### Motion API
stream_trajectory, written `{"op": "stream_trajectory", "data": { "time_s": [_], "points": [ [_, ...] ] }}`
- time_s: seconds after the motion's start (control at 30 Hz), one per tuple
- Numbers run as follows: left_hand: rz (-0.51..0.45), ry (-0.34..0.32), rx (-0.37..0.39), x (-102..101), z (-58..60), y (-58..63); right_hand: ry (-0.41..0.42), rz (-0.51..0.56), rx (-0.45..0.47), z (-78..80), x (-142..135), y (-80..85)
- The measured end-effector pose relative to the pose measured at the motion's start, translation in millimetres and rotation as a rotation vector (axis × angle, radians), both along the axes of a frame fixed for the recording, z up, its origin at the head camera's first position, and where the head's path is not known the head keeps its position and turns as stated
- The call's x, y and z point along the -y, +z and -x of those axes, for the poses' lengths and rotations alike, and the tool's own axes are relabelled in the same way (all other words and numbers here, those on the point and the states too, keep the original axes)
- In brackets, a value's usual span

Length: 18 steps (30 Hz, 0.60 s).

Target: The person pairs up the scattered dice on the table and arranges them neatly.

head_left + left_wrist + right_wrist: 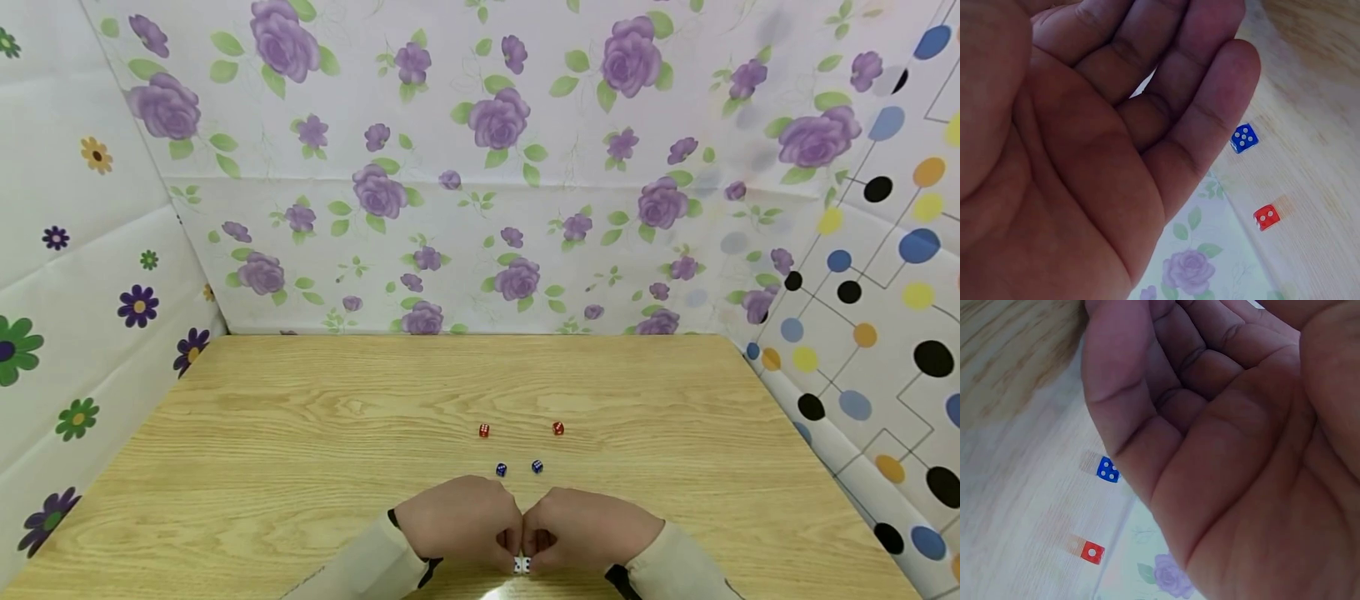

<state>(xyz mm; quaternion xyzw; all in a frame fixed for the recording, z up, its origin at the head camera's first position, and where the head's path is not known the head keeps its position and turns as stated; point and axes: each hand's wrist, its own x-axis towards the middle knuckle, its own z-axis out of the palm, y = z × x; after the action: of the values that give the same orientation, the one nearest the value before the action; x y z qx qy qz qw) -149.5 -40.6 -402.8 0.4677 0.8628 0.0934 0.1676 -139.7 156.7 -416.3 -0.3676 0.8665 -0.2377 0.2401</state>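
Note:
Two white dice with dark pips sit side by side at the table's near edge in the head view. My left hand (472,521) pinches the left white die (517,565) between thumb and fingers. The right white die (527,565) is pinched the same way by my right hand (585,527). The knuckles of both hands meet above the dice. Just beyond the hands lie a left blue die (501,470) and a right blue die (537,467). Farther back are a left red die (483,431) and a right red die (558,428). Neither wrist view shows the white dice; the palms hide them.
A wood-grain table (337,433) carries everything. Behind it hangs a cloth with purple roses (450,250). A flower-patterned cloth (97,333) borders the left side, and a cloth with coloured dots (862,375) the right.

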Motion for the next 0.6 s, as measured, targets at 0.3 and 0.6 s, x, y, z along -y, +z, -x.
{"op": "stream_trajectory", "data": {
  "time_s": [0.3,0.6],
  "points": [
    [-0.020,-0.010,0.022,1.4,0.9,-0.7,-0.015,-0.011,0.020,-0.7,-0.4,2.3],
    [-0.039,0.029,0.077,7.3,3.6,6.3,-0.005,-0.017,0.010,0.8,-6.4,5.1]
  ]
}}
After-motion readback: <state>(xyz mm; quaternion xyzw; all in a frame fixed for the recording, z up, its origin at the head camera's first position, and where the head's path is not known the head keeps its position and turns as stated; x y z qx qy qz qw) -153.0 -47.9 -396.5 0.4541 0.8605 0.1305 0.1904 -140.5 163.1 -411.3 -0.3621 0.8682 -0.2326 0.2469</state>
